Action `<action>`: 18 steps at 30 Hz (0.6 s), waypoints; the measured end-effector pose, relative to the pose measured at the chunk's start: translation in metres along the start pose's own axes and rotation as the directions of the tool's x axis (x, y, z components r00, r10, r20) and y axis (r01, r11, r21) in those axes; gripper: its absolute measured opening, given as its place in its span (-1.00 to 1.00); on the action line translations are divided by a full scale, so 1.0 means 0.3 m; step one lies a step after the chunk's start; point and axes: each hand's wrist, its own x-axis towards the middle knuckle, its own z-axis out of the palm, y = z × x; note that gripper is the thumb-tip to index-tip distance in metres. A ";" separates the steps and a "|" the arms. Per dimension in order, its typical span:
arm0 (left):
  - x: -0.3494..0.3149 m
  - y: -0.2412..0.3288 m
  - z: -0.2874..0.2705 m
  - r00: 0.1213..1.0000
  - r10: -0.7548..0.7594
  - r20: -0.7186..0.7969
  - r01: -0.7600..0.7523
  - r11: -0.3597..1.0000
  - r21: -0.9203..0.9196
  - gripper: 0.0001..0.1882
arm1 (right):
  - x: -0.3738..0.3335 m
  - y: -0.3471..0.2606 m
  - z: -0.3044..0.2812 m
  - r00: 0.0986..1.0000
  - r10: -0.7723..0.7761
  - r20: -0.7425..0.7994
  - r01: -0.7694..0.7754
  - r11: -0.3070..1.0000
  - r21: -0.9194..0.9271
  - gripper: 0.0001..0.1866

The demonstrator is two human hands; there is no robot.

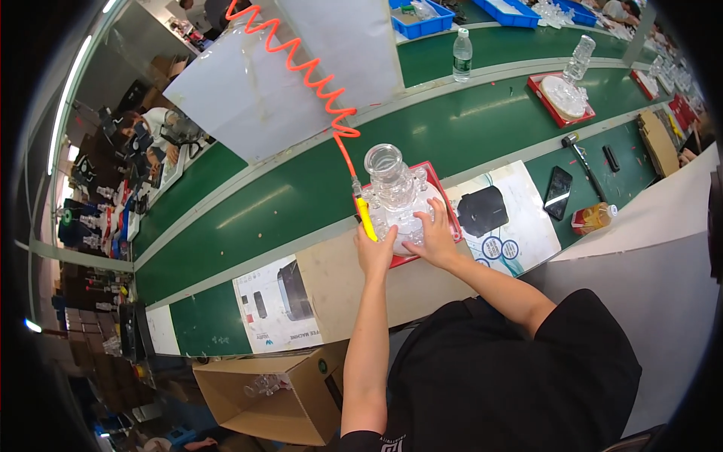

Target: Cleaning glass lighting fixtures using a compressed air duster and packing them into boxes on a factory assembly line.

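Note:
A clear, bottle-like vessel [385, 167] with a wide round mouth and a knobbly body stands on a round white disc [431, 197] in a red square tray [454, 218]. My left hand [374, 252] is closed around the lower end of a yellow air blow gun [366, 217], its thumb beside the vessel's base. From the gun's top an orange coiled hose [320, 87] runs upward. My right hand [438, 239] curves over the right side of the vessel's base, thumb and fingers apart and touching it. The palm side of both hands is hidden.
Printed cardboard sheets [520, 203] cover the near bench edge. A phone [558, 193], a hammer-like tool [585, 164] and an amber drink bottle [595, 218] lie to the right. Beyond stand a water bottle [462, 56] and another red tray [559, 119]. An open carton [282, 410] sits below.

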 end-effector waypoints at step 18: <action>0.041 -0.035 -0.020 0.993 0.120 0.014 -0.120 0.992 -0.023 -0.38 | -0.011 -0.012 0.007 1.000 0.003 0.018 -0.004 0.999 0.054 -0.44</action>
